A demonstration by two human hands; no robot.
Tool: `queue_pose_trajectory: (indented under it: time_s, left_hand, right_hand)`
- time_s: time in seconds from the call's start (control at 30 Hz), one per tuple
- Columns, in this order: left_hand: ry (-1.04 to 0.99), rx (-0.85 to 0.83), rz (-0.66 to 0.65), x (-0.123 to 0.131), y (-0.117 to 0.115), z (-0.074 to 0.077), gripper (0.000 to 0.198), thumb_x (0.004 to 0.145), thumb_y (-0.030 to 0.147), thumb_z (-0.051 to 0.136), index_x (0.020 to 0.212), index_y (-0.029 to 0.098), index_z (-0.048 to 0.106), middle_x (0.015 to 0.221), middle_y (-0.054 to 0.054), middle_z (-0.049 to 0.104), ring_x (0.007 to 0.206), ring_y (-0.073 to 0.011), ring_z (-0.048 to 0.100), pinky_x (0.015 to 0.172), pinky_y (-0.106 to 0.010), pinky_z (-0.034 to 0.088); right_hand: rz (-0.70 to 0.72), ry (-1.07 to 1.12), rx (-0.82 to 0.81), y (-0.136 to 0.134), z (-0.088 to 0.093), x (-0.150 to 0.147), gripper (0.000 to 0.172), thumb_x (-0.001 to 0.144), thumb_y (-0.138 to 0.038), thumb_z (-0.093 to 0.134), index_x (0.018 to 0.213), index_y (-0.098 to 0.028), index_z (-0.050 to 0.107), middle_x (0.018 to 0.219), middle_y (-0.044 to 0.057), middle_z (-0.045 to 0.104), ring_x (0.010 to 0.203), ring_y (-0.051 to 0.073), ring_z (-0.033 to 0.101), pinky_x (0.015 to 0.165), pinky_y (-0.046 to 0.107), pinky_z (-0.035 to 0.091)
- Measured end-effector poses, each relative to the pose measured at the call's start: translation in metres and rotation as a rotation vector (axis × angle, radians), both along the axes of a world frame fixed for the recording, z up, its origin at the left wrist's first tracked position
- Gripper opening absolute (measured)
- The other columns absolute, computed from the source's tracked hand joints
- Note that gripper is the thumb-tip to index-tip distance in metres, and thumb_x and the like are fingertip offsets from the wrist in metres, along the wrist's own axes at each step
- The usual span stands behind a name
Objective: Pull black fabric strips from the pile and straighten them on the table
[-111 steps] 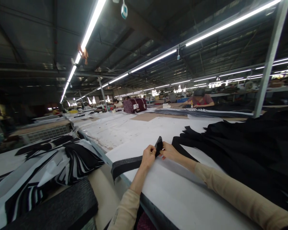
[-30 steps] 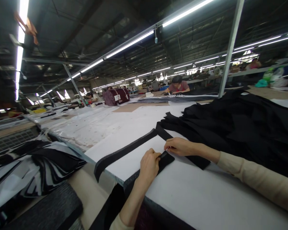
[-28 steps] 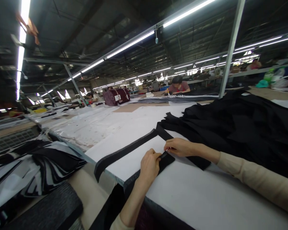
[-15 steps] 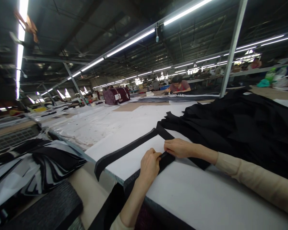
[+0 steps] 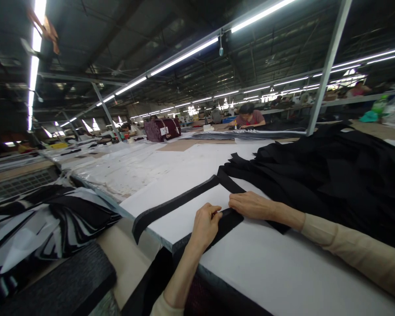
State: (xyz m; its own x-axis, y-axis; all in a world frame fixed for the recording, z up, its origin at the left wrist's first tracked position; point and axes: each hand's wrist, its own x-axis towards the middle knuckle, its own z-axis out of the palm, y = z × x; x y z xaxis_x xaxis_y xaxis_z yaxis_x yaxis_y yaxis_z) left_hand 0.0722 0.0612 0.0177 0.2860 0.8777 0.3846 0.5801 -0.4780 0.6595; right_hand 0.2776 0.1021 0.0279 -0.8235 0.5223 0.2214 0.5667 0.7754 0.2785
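A black fabric strip (image 5: 228,224) runs across the white-covered table (image 5: 266,263) and hangs over its front edge. My left hand (image 5: 206,226) is closed at the strip's near edge, with thumb and forefinger pinched together. Just to the right, my right hand (image 5: 252,205) presses its bunched fingers on the strip where it meets a crossing black strip (image 5: 230,181). Beyond my hands, a second dark strip (image 5: 177,204) lies roughly parallel, its near end drooping over the edge. What sits between the fingertips is partly hidden.
A large heap of black fabric pieces (image 5: 332,171) covers the table's right side. Black and white layered pieces (image 5: 29,228) and a dark grey felt-like stack (image 5: 69,281) lie lower left. A metal post (image 5: 329,66) rises behind the heap. A person (image 5: 250,116) works across the table.
My left fingertips have lifted slightly away from the strip's edge, while my right hand stays almost where it was on the strip. The whole view has shifted slightly.
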Motion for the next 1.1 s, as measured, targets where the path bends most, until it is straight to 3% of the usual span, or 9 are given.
queue_pose_trajectory:
  time_s: [0.1, 0.33, 0.47, 0.6, 0.73, 0.87, 1.0, 1.1]
  left_hand:
    - [0.085, 0.013, 0.015, 0.001, 0.0, -0.001, 0.032, 0.076, 0.007, 0.05, 0.101, 0.018, 0.066, 0.08, -0.002, 0.058, 0.077, -0.0148, 0.055, 0.075, -0.027, 0.043]
    - [0.336, 0.113, -0.006, 0.003, -0.004, 0.0, 0.038, 0.081, 0.005, 0.039, 0.084, 0.026, 0.071, 0.078, -0.004, 0.054, 0.08, -0.0175, 0.049, 0.072, -0.028, 0.042]
    - [0.411, 0.158, -0.036, 0.002, -0.007, 0.0, 0.041, 0.082, 0.003, 0.035, 0.089, 0.025, 0.07, 0.082, -0.005, 0.053, 0.082, -0.0183, 0.047, 0.071, -0.029, 0.042]
    - [0.451, 0.17, -0.028, 0.002, -0.009, 0.002, 0.042, 0.082, 0.003, 0.034, 0.09, 0.023, 0.069, 0.084, -0.006, 0.054, 0.083, -0.0186, 0.046, 0.072, -0.029, 0.042]
    - [0.487, 0.116, 0.014, 0.008, -0.004, 0.008, 0.041, 0.08, 0.002, 0.034, 0.087, 0.022, 0.069, 0.086, -0.006, 0.054, 0.085, -0.0187, 0.048, 0.072, -0.029, 0.042]
    - [0.513, 0.098, 0.037, 0.028, 0.008, 0.014, 0.039, 0.077, -0.001, 0.036, 0.087, 0.018, 0.068, 0.089, -0.009, 0.054, 0.087, -0.0208, 0.049, 0.073, -0.031, 0.043]
    - [0.506, 0.088, 0.037, 0.045, 0.017, 0.015, 0.037, 0.078, 0.002, 0.038, 0.092, 0.018, 0.068, 0.091, -0.009, 0.055, 0.089, -0.0217, 0.051, 0.074, -0.031, 0.043]
    - [0.482, 0.068, 0.032, 0.036, 0.017, 0.015, 0.031, 0.083, 0.01, 0.041, 0.094, 0.021, 0.068, 0.089, -0.007, 0.056, 0.087, -0.0206, 0.054, 0.074, -0.03, 0.042]
  right_hand:
    - [0.024, -0.028, 0.036, 0.001, -0.001, 0.002, 0.019, 0.088, -0.007, 0.035, 0.082, -0.016, 0.051, 0.078, 0.003, 0.05, 0.069, 0.014, 0.046, 0.051, 0.027, 0.027]
    - [0.154, -0.056, 0.029, -0.004, 0.006, 0.001, 0.023, 0.089, -0.005, 0.035, 0.085, -0.016, 0.055, 0.082, 0.004, 0.053, 0.072, 0.015, 0.044, 0.056, 0.026, 0.031]
    - [0.173, -0.125, 0.062, -0.009, 0.008, 0.0, 0.022, 0.09, -0.008, 0.038, 0.086, -0.016, 0.058, 0.084, 0.005, 0.056, 0.073, 0.016, 0.045, 0.059, 0.028, 0.034]
    - [0.065, -0.084, 0.027, -0.012, 0.009, 0.009, 0.025, 0.088, -0.007, 0.039, 0.092, -0.017, 0.061, 0.088, 0.007, 0.059, 0.078, 0.019, 0.05, 0.065, 0.03, 0.04]
    - [-0.088, 0.16, -0.08, -0.013, 0.014, 0.016, 0.035, 0.084, -0.003, 0.035, 0.102, -0.018, 0.061, 0.098, 0.008, 0.061, 0.092, 0.02, 0.054, 0.08, 0.035, 0.044]
    - [-0.126, 0.374, -0.216, -0.012, 0.011, 0.011, 0.039, 0.084, -0.006, 0.033, 0.114, -0.018, 0.055, 0.112, 0.008, 0.057, 0.1, 0.019, 0.055, 0.084, 0.032, 0.045]
    - [-0.182, 0.371, -0.305, -0.011, 0.0, 0.004, 0.039, 0.081, -0.005, 0.036, 0.113, -0.014, 0.056, 0.109, 0.012, 0.058, 0.099, 0.021, 0.056, 0.085, 0.033, 0.045]
    - [-0.212, 0.357, -0.316, -0.013, -0.004, 0.004, 0.039, 0.081, -0.006, 0.036, 0.113, -0.015, 0.056, 0.107, 0.011, 0.059, 0.099, 0.021, 0.056, 0.085, 0.033, 0.045]
